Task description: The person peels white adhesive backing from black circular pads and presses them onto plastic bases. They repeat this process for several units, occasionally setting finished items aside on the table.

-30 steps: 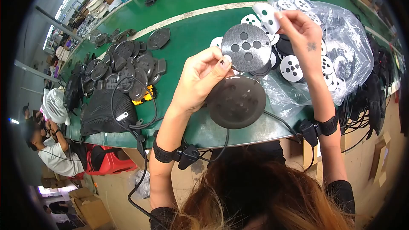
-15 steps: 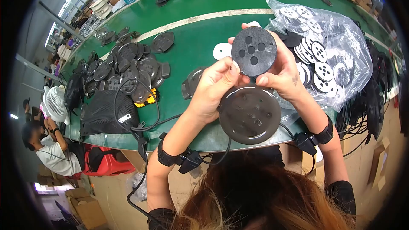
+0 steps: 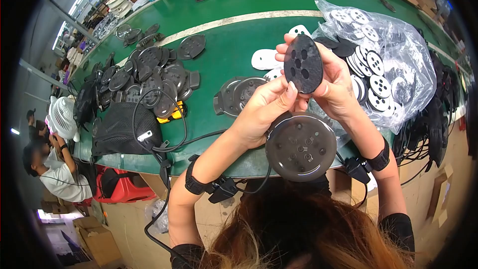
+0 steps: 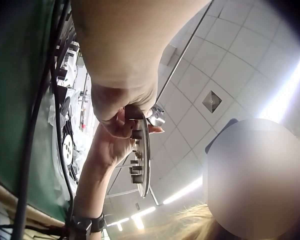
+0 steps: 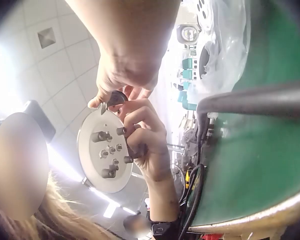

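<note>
Smooth green bench (image 3: pixel 224 45) you're at, with a pale stripe across it and a lighter front edge on your side. Your right hand (image 3: pixel 334 79) is curled round a matte black pad (image 3: pixel 302 65), a thin disc punched with round holes, tipped so it shows as a narrow oval. Your left hand (image 3: pixel 264 109) has its thumb at the pad's lower rim, and its fingers grip the dark grey plate (image 3: pixel 301 147) just below. That plate's hard and shiny with a round rim; the wrist views show stubby pegs sticking out of one face. Seen from above, it overlaps the bench's front edge, held up off the surface.

Room-wise, a see-through crinkly bag (image 3: pixel 418 45) with white holed discs (image 3: pixel 373 60) crowds your right side. Couple of loose plates (image 3: pixel 244 92) lie just beside your left hand, then a strip of green, then a jumbled plate pile (image 3: pixel 149 77) with a black mesh pouch (image 3: pixel 124 129) right in front. White pads (image 3: pixel 266 60) lie just past your hands.
</note>
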`<action>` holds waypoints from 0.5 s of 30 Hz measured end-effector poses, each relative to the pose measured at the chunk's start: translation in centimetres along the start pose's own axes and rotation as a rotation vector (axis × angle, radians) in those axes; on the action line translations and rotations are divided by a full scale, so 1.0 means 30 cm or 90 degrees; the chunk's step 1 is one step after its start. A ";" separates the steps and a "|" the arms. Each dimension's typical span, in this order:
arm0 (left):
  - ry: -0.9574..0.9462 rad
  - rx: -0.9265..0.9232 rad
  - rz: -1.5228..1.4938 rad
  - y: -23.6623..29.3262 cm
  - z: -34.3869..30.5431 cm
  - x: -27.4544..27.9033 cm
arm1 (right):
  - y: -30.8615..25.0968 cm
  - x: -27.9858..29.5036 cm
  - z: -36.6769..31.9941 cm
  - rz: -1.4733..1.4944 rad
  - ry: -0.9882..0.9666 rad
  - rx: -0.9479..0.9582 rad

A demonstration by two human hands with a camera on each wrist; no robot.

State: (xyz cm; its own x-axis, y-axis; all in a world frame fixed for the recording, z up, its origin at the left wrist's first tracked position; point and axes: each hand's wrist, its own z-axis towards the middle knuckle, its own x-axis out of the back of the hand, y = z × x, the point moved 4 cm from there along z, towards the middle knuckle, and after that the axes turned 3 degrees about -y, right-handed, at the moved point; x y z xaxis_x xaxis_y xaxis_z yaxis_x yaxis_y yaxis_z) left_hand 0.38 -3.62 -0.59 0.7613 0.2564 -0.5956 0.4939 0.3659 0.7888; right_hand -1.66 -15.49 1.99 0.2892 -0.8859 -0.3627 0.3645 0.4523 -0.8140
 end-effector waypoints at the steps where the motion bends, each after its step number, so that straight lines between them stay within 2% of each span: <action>1: 0.000 0.000 0.000 0.000 0.000 -0.002 | 0.004 0.001 0.000 0.011 0.010 0.012; 6: 0.046 -0.013 0.016 0.004 0.002 0.002 | 0.003 0.011 -0.006 -0.042 0.064 -0.011; 8: 0.038 -0.010 0.013 0.006 0.004 0.005 | -0.002 0.012 -0.007 0.056 0.053 0.033; 12: 0.068 -0.012 0.057 0.011 0.000 0.012 | -0.007 0.026 -0.015 0.064 0.090 0.061; 15: 0.092 -0.036 0.077 0.017 -0.001 0.016 | -0.022 0.045 -0.022 0.000 0.158 0.070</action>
State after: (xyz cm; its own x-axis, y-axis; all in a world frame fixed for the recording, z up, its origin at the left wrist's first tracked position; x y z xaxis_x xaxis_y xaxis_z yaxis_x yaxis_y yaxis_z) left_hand 0.99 -3.29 -0.46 0.7431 0.4256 -0.5165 0.3754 0.3739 0.8481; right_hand -2.11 -17.05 1.74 0.0688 -0.8780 -0.4736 0.4626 0.4487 -0.7646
